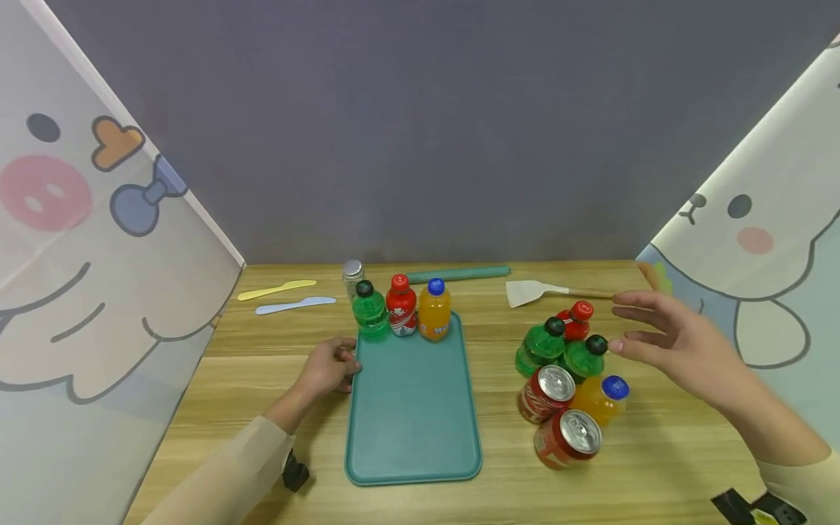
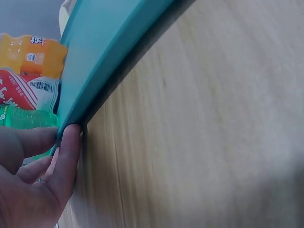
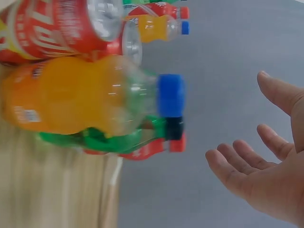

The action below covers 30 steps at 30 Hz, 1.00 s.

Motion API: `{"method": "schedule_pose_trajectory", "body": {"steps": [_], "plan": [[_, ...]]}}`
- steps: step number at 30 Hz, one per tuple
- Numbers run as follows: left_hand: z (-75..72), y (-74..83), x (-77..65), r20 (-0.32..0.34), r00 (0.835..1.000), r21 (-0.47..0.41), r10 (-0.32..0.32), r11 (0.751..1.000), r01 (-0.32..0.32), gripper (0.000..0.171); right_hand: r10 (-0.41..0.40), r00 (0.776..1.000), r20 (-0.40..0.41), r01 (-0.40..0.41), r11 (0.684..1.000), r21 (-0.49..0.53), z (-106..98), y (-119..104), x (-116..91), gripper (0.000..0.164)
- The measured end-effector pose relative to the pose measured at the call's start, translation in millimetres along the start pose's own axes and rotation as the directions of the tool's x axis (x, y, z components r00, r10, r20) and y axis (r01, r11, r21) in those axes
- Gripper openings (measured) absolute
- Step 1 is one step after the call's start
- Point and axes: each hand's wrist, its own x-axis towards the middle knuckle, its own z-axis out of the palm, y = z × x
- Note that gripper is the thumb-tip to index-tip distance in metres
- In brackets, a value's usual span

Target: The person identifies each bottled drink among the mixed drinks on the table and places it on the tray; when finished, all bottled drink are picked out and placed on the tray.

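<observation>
My left hand [image 1: 330, 366] pinches the left rim of a teal tray [image 1: 413, 408], thumb above and fingers at the edge in the left wrist view. Along the tray's far end stand a green bottle [image 1: 371, 313], a red bottle [image 1: 402, 306] and an orange soda bottle [image 1: 434, 310]. To the right, my right hand [image 1: 682, 343] is held in the air with fingers spread, holding nothing. Left of it is a cluster: two green bottles [image 1: 541, 346], a red bottle [image 1: 576, 321], an orange soda bottle [image 3: 71, 97] with a blue cap, and two red cans [image 1: 566, 440].
Behind the tray lie a teal stick [image 1: 459, 274] and a glass shaker [image 1: 353, 275]. A spatula [image 1: 531, 292] lies behind the cluster. Yellow [image 1: 275, 290] and blue [image 1: 295, 305] plastic knives are at the back left. A grey wall [image 1: 426, 131] closes the table's far side.
</observation>
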Motion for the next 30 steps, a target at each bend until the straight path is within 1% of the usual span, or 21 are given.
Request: {"method": "schedule_pose_trajectory", "body": {"steps": [3,8,15,19,22,26,30], "plan": [[-0.7,-1.6,-1.8,0.003,1.0,-0.007,0.003,1.0,-0.003,0.054,0.035,0.999,-0.005,-0.035,0.999,0.004,3,11,-12,0.063],[-0.9,-3.6,-7.9,-0.009,1.0,-0.032,0.018,0.999,-0.018,0.055,0.076,0.997,-0.001,-0.075,0.996,0.055,12,33,-29,0.06],[1.0,-3.4,-11.4,-0.014,1.0,-0.061,0.012,0.998,-0.013,0.053,0.074,0.997,-0.008,-0.073,0.991,0.113,30,56,-48,0.057],[1.4,-4.7,-11.9,-0.019,1.0,-0.068,0.012,0.998,-0.013,0.053,0.101,0.995,0.022,-0.104,0.98,0.168,39,63,-54,0.058],[1.7,-5.6,-11.6,-0.025,1.0,-0.064,0.011,0.998,-0.013,0.052,0.09,0.995,0.039,-0.096,0.976,0.196,46,67,-58,0.058],[2.6,-6.0,-9.9,-0.037,0.999,-0.056,0.012,0.998,-0.015,0.051,0.088,0.995,0.046,-0.095,0.975,0.201,54,70,-61,0.059],[3.8,-4.9,-8.4,-0.042,0.999,-0.049,0.014,0.999,-0.016,0.051,0.126,0.991,0.052,-0.134,0.97,0.202,60,73,-62,0.059]]}}
